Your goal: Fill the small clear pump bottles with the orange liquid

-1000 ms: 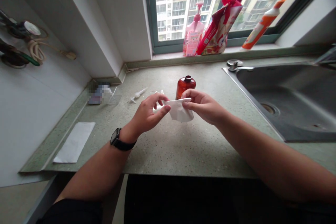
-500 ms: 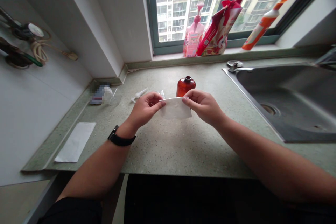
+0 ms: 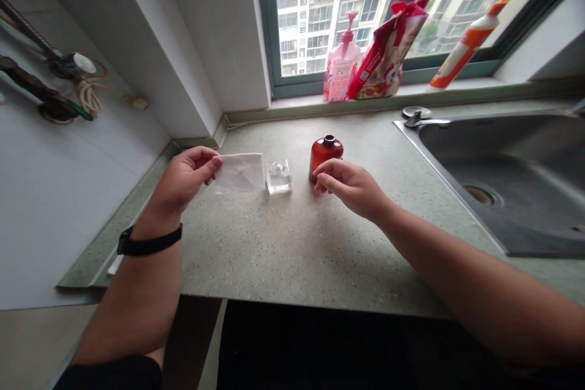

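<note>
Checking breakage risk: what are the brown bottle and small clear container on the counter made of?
The brown bottle looks like glossy amber glass, given its deep translucent sheen, though plastic is possible. The small clear container looks like thick colourless glass, with bright, heavy-looking edges.

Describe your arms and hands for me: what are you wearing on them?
Your left hand and right hand are bare, with no gloves. A watch with a black strap sits on the left wrist, its face out of view. Both forearms are uncovered, and dark fabric shows near the left elbow.
</note>
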Demonstrator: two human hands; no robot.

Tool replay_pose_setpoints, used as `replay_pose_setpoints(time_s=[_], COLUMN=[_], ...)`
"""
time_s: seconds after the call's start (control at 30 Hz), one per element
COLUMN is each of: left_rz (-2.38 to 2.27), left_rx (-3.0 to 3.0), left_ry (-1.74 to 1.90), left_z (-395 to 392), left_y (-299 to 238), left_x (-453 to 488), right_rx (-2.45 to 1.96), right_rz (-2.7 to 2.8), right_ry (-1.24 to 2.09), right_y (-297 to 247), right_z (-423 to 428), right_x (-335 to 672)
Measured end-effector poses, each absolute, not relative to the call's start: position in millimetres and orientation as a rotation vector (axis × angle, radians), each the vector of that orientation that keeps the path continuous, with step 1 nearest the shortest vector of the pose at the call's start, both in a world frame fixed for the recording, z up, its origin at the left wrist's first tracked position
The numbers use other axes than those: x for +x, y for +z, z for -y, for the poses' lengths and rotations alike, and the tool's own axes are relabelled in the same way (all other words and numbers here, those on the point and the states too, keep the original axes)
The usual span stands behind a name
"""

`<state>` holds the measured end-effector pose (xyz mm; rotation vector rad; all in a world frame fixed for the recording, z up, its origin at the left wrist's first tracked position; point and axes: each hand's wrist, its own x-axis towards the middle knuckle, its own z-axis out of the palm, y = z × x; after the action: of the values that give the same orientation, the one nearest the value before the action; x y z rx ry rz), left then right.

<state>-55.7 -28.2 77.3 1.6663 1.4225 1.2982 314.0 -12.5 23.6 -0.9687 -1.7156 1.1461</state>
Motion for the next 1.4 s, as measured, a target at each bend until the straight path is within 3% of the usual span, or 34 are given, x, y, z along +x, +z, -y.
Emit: replay_pose_setpoints(time_s=[0.37,0.57,0.97,1.17,1.4], left_rz=[-1.841,-2.098,-2.098,-2.301,-2.383], left_rx=[1.297,1.550,2.189,2.159,2.181], left_ry=[0.865,0.716,0.627,0.314,0.224], left_z=[65,59,-3,-43,-36], left_y=[22,14,32,20,5], left_x=[-147,-157,-63,-12,-6], right_rx=[-0.966,-0.943,-0.907,-0.885,-0.890], right_rz=[1.919,1.892,1.919,1.929,1.933], right_ry=[1.044,1.079,1.153,1.168,1.190], right_y=[10,9,10,12,8], right_z=[11,9,7,8,7], right_x=[311,313,312,312,311])
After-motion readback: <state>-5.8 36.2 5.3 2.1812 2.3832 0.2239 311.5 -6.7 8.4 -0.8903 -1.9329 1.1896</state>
